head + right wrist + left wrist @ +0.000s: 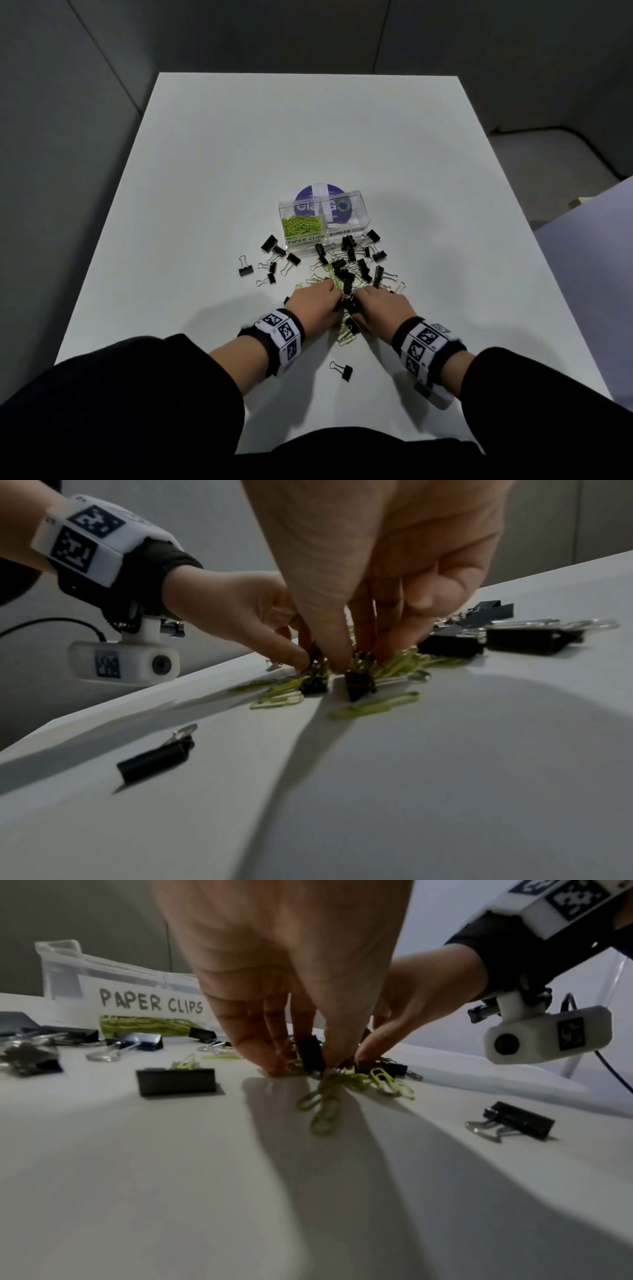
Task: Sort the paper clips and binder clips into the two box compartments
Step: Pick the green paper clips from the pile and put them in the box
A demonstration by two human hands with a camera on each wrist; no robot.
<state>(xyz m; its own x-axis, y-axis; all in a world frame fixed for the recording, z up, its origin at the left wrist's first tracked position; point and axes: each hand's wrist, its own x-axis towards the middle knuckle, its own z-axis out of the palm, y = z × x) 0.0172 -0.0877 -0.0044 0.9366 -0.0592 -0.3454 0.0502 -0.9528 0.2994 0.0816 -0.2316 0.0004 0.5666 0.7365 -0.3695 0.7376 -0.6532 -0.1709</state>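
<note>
A clear two-compartment box (pixel 363 219) stands mid-table. Its left side, labelled PAPER CLIPS (pixel 150 1003), holds green paper clips (pixel 302 224); the side labelled BINDER CLIPS (pixel 346 230) shows no clips. In front lies a mixed pile of black binder clips (pixel 352 260) and green paper clips (pixel 317 279). My left hand (pixel 329 291) reaches down into the pile and pinches green paper clips (pixel 322 1110), with a black binder clip (pixel 310 1054) among its fingers. My right hand (pixel 363 294) is beside it, fingertips curled round a black binder clip (pixel 359 685).
The white table (pixel 308 137) carries stray binder clips left of the box (pixel 274 255) and one lone clip (pixel 343 369) near the front edge, between my wrists. Grey walls surround the table. A cable runs along the floor at the right (pixel 582 140).
</note>
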